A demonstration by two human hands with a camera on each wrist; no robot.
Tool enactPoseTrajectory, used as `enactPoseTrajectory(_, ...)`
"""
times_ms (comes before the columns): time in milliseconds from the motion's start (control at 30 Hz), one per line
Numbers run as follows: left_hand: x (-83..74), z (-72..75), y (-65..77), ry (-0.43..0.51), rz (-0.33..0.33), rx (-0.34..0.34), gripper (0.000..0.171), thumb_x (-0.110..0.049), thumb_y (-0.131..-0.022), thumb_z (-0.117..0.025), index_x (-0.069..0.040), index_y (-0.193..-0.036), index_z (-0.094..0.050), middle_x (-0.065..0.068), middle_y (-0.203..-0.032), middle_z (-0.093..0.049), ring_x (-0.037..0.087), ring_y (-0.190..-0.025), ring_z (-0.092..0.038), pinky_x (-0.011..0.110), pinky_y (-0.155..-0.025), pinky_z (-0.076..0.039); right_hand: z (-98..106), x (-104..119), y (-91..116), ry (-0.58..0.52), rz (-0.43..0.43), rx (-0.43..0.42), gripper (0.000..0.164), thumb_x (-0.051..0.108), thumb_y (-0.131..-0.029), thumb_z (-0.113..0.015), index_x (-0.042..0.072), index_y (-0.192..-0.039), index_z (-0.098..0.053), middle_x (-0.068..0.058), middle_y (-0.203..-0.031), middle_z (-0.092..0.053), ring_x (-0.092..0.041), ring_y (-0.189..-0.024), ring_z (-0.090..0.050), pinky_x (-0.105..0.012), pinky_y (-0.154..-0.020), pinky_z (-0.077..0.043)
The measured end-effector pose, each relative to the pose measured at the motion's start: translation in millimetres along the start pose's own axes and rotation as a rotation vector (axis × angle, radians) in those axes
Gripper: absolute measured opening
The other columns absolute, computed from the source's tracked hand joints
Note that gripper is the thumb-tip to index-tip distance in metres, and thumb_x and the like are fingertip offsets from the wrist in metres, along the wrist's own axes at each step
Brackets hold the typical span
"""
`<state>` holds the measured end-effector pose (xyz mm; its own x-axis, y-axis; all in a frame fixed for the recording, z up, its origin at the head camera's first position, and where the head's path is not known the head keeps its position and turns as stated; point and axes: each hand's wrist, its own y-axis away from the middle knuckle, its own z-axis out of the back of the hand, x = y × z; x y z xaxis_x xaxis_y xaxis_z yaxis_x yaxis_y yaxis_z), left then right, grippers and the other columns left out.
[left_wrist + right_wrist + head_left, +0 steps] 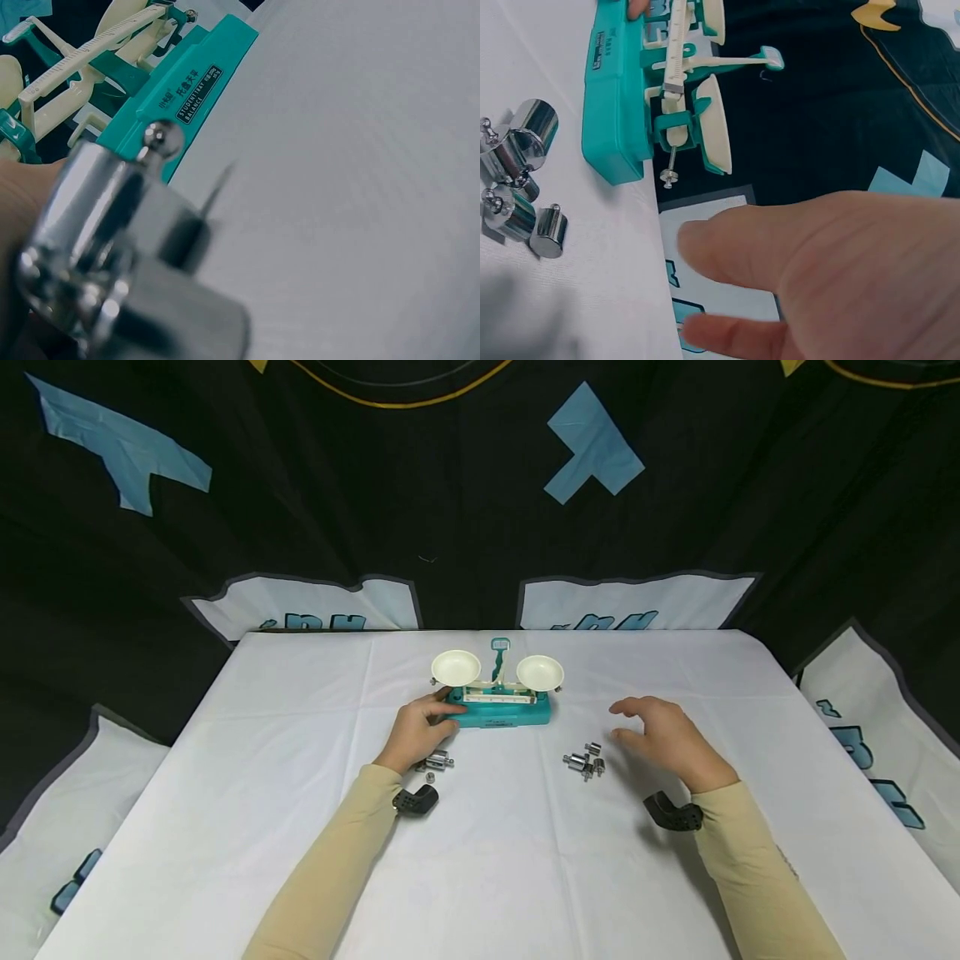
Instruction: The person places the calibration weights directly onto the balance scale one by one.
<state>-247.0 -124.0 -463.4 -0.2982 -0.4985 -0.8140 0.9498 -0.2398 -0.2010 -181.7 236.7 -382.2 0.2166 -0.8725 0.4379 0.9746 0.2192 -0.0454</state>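
A teal tray balance [501, 714] with two cream pans stands near the far side of the table. My left hand [416, 727] grips the left end of its base, with a finger over the top and the thumb at the front. Several shiny metal weights [437, 761] lie just below that hand, and they loom large in the left wrist view. On the right, my right hand [667, 739] hovers over the cloth with fingers loosely bent, holding nothing. Another small cluster of knobbed metal weights [510, 214] lies left of it, in front of the balance's right pan [540, 672].
A white cloth [495, 860] covers the table. Behind its far edge hangs a black curtain [465, 510] with blue tape pieces [592, 443] and white printed panels [637, 602]. Each wrist carries a black camera mount [672, 812].
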Motion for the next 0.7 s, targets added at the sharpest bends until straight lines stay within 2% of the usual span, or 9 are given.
enactPoseTrajectory(100, -0.4, 0.1, 0.1, -0.007, 0.000, 0.000, 0.024, -0.004, -0.088, -0.071, -0.005, -0.111, -0.079, 0.013, -0.152, -0.054, 0.034, -0.146, -0.046, 0.047, -0.122, -0.039, -5.6, -0.7, -1.5, 0.014, 0.041, -0.017, 0.031, 0.008, -0.093, -0.069, 0.000, -0.122, -0.069, -0.023, -0.115, -0.071, -0.040, -0.106, -0.066, -0.056, -0.090, -0.055)
enactPoseTrajectory(233, -0.2, 0.2, 0.1, -0.013, 0.002, -0.001, 0.024, -0.004, -0.088, -0.071, -0.005, -0.110, -0.079, 0.012, -0.152, -0.054, 0.034, -0.147, -0.046, 0.046, -0.122, -0.039, -15.9, 1.3, -5.4, 0.020, 0.047, -0.038, 0.026, 0.010, -0.092, -0.069, 0.001, -0.116, -0.072, -0.017, -0.102, -0.073, -0.031, -0.092, -0.066, -0.048, -0.080, -0.056)
enactPoseTrajectory(433, 0.1, 0.8, 0.4, -0.013, 0.001, -0.003, 0.024, -0.004, -0.088, -0.072, -0.005, -0.110, -0.079, 0.013, -0.152, -0.054, 0.034, -0.147, -0.046, 0.046, -0.122, -0.039, -32.6, 7.0, -13.6, 0.055, 0.024, -0.040, 0.017, 0.011, -0.090, -0.071, 0.003, -0.104, -0.077, -0.014, -0.095, -0.073, -0.026, -0.084, -0.066, -0.042, -0.071, -0.055)
enactPoseTrajectory(600, -0.1, 0.8, 0.6, -0.006, -0.005, 0.005, 0.025, -0.003, -0.087, -0.071, -0.004, -0.111, -0.079, 0.014, -0.153, -0.054, 0.034, -0.147, -0.045, 0.046, -0.122, -0.038, -42.7, 8.7, -17.5, 0.107, 0.042, -0.056, 0.011, 0.013, -0.088, -0.073, 0.005, -0.094, -0.078, -0.011, -0.089, -0.072, -0.023, -0.079, -0.064, -0.043, -0.070, -0.056)
enactPoseTrajectory(700, 0.2, 0.4, 0.3, -0.004, -0.003, 0.005, 0.025, -0.003, -0.087, -0.071, -0.005, -0.111, -0.079, 0.014, -0.153, -0.053, 0.034, -0.147, -0.045, 0.046, -0.122, -0.038, -47.2, 8.8, -18.6, 0.141, 0.050, -0.063, 0.008, 0.013, -0.086, -0.073, 0.008, -0.088, -0.078, -0.007, -0.084, -0.071, -0.020, -0.073, -0.060, -0.039, -0.066, -0.054)
